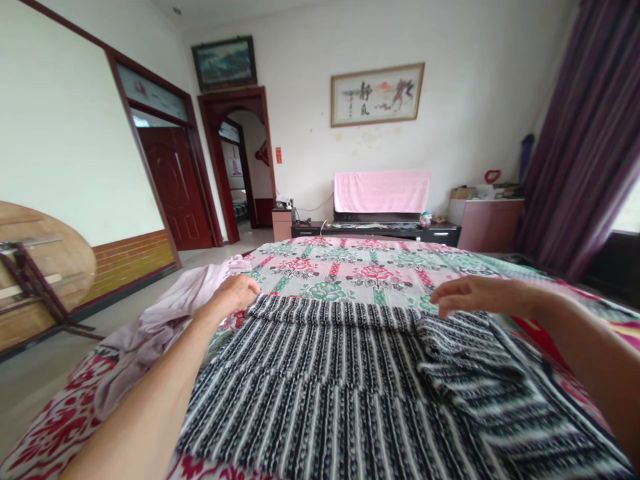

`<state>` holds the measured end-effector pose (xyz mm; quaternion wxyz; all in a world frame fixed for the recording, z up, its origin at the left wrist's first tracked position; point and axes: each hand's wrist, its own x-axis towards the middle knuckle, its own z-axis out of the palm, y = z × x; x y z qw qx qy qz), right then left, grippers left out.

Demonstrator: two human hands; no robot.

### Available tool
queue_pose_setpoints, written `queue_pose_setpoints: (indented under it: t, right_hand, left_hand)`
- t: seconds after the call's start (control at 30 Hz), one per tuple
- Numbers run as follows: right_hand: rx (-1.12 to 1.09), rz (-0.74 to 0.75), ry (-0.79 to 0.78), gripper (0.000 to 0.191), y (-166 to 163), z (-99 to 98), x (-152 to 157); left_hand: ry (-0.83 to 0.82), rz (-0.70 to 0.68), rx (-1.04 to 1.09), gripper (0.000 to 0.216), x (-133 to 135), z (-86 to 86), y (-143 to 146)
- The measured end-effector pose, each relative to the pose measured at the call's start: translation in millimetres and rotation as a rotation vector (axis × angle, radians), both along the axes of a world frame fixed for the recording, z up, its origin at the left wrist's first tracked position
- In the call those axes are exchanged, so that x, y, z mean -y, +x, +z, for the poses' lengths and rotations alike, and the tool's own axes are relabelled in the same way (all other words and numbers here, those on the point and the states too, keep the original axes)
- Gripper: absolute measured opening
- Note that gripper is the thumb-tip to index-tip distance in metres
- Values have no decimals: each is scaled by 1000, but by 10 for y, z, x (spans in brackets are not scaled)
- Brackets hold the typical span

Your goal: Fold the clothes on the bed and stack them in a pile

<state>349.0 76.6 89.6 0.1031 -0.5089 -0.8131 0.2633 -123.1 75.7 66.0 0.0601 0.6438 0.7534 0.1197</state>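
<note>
A black-and-white striped knit garment (pixel 320 380) lies spread over the bed in front of me. Its far edge is turned over in a narrow band, and a sleeve-like part (pixel 465 353) is folded in on the right side. My left hand (pixel 236 293) is at the far left corner of the garment, fingers loosely bent and pointing inward; whether they touch the cloth is hard to see. Just over the far right part of the fold, my right hand (pixel 463 295) has its fingers apart and slightly curved, with nothing seen in them.
A floral bed cover (pixel 345 267) spreads under the garment. Pale pink cloth (pixel 165 313) lies bunched along the left side. Beyond the bed stands a low black cabinet (pixel 440 235), with a pink towel (pixel 383 191) draped above it. A round folded table (pixel 45 267) leans at the left wall.
</note>
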Motion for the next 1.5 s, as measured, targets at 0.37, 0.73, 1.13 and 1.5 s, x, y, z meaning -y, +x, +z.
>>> queue_pose_setpoints:
  t: [0.37, 0.73, 1.13, 1.5]
  right_hand:
    - [136, 108, 425, 28, -796, -548, -51]
    - [225, 155, 561, 39, -814, -761, -138]
    - [230, 139, 419, 34, -798, -638, -67]
    - [18, 22, 501, 30, -720, -651, -162]
  left_hand:
    - [-207, 185, 4, 30, -218, -335, -171]
    - [-186, 61, -13, 20, -159, -291, -188]
    - [-314, 65, 30, 17, -123, -289, -232]
    - [113, -120, -256, 39, -177, -203, -36]
